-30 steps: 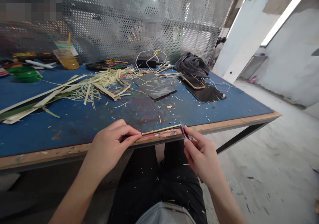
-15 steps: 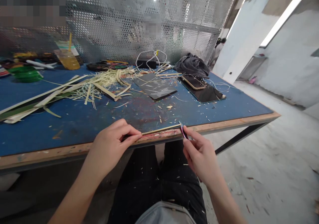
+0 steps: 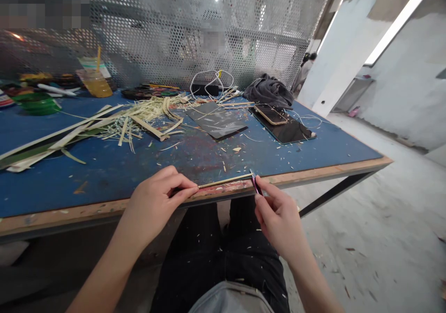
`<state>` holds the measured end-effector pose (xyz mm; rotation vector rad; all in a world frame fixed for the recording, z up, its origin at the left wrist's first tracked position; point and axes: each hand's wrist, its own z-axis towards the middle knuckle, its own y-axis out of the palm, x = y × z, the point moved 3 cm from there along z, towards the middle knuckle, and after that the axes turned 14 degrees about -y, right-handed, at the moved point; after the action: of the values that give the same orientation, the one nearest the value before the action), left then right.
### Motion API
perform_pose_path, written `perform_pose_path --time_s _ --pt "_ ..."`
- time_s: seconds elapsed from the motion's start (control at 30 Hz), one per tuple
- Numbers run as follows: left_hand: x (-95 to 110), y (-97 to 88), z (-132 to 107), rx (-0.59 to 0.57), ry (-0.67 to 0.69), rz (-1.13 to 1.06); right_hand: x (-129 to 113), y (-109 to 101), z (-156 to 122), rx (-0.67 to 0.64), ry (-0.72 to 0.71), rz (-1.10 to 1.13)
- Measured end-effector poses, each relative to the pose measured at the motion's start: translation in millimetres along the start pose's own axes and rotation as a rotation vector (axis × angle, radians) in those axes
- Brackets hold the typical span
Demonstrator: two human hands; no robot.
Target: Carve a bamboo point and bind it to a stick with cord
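Between finger and thumb, my left hand pinches one end of a thin pale strip, which looks like split bamboo. The strip runs to the right along the front edge of the blue-topped table. My right hand is closed around a small craft knife with a dark, purplish handle. The knife's blade points up and away from me and touches the strip at its far right end. Small pale shavings lie on the tabletop around the strip and on my dark trousers.
A heap of pale shavings lies at left centre beside longer flat strips. Behind my hands are sandpaper, a phone on a dark tablet, and a grey cloth. A cup of yellowish liquid stands at the back left.
My right hand and the knife have shifted very slightly to the left at the strip's end. My left hand keeps its pinch in the same place.
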<state>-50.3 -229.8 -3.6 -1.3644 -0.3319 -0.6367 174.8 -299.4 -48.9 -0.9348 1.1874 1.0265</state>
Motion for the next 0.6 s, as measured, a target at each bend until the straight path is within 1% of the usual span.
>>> perform_pose_path --time_s 0.37,0.6 --pt "0.0 0.7 0.0 0.000 -0.003 -0.016 2.5 -1.0 0.4 -0.008 -0.055 -0.051" --pt "-0.2 0.2 0.5 -0.005 0.005 -0.012 5.3 -1.4 -1.1 -0.015 -0.096 -0.125"
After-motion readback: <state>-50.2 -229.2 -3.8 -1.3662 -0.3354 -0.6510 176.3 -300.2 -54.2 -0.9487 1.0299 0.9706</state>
